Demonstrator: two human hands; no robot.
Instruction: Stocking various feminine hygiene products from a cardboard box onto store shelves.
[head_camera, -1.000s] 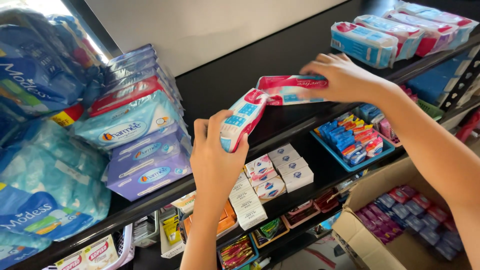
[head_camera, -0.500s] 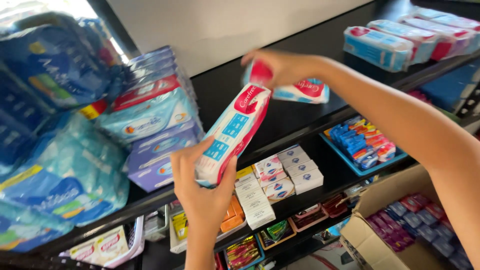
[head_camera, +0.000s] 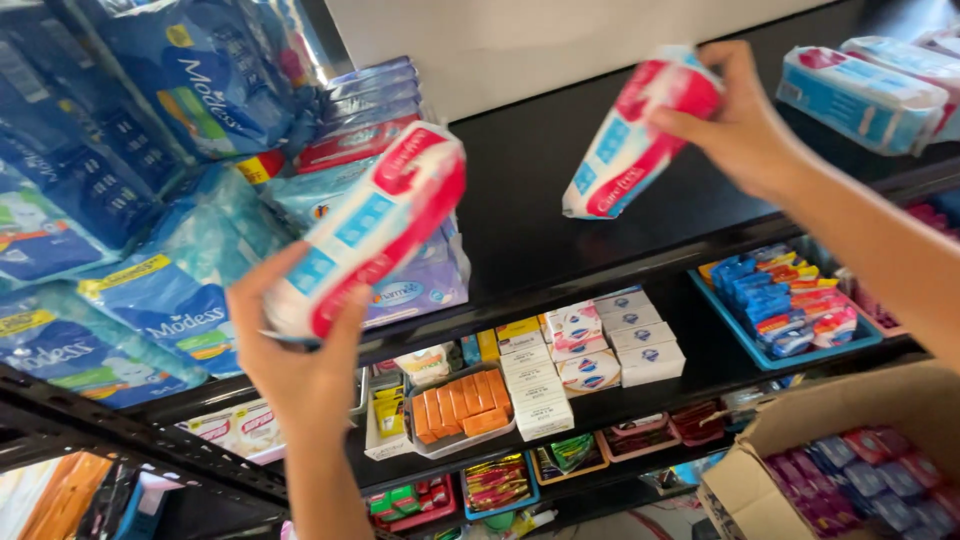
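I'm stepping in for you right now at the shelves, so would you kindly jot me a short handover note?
Left hand: grips a red, white and blue soft pack, tilted, in front of the stacked packs at the left of the black shelf.
Right hand: holds a second, matching pack above the bare middle of that shelf.
Done: similar packs lie at the shelf's right end.
Left: both held packs are in the air, not set down. An open cardboard box of small purple packets sits lower right.
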